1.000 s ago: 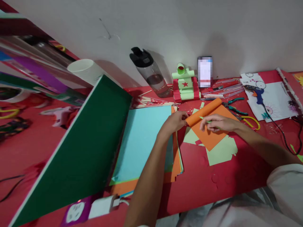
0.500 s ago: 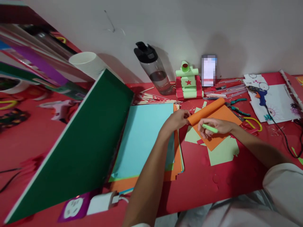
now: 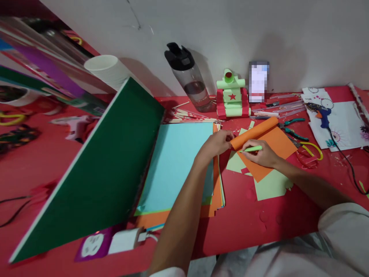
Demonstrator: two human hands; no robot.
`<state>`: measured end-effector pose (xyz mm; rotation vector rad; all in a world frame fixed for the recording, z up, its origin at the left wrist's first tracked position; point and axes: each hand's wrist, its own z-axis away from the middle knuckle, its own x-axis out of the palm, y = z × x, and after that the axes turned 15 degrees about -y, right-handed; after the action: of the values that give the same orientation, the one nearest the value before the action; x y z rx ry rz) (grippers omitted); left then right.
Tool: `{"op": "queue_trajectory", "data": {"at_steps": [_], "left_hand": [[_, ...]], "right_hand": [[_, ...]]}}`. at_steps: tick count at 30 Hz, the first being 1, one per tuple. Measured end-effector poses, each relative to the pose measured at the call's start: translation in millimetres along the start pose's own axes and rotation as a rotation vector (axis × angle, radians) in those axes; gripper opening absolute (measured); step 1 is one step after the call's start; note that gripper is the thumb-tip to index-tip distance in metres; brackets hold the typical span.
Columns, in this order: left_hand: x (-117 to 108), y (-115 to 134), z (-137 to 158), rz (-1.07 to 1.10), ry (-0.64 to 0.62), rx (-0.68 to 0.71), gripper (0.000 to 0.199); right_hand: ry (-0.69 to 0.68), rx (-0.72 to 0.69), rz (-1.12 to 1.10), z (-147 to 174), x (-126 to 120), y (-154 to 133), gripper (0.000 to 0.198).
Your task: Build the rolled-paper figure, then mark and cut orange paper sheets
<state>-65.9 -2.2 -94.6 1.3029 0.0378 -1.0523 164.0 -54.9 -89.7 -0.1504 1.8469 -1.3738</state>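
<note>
An orange sheet of paper, rolled along its far side into a tube, lies on the red table. My left hand has its fingers closed at the tube's left end. Between the fingers of my right hand is a light green pen; its tip is at the flat orange paper near the roll. Pale green paper pieces stick out from under the sheet. Left of my hands lies a stack of coloured paper topped by a light blue sheet.
A dark green board leans beside the stack. Behind stand a water bottle, a green and red paper model and a phone. Yellow-handled pliers and a blue glue gun lie to the right.
My right hand has turned and brought the pen's tip down to the orange paper beside the roll. My left hand stays at the tube's end. The view has shifted slightly.
</note>
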Motion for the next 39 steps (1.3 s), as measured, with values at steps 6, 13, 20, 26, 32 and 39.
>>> {"op": "queue_trajectory", "data": {"at_steps": [6, 13, 20, 26, 32, 39], "left_hand": [[0.2, 4.5, 2.5, -0.063, 0.025, -0.019, 0.023], [0.6, 8.0, 3.2, -0.110, 0.016, -0.051, 0.023], [2.3, 6.8, 2.7, -0.099, 0.034, -0.034, 0.023], [2.5, 7.0, 3.0, -0.093, 0.048, -0.028, 0.021], [2.5, 6.8, 2.7, -0.097, 0.042, -0.032, 0.022], [2.3, 6.8, 3.4, -0.100, 0.029, -0.026, 0.022]], "right_hand": [[0.029, -0.015, 0.026, 0.1, 2.4, 3.0, 0.011], [0.045, -0.013, 0.056, -1.2, 3.2, 4.8, 0.014], [0.006, 0.042, 0.069, 0.3, 2.4, 5.8, 0.016], [0.004, 0.048, 0.063, 0.7, 2.5, 5.6, 0.016], [0.017, 0.049, 0.069, 0.3, 4.1, 7.4, 0.016], [0.057, 0.081, 0.058, 1.0, 4.5, 9.2, 0.015]]}}
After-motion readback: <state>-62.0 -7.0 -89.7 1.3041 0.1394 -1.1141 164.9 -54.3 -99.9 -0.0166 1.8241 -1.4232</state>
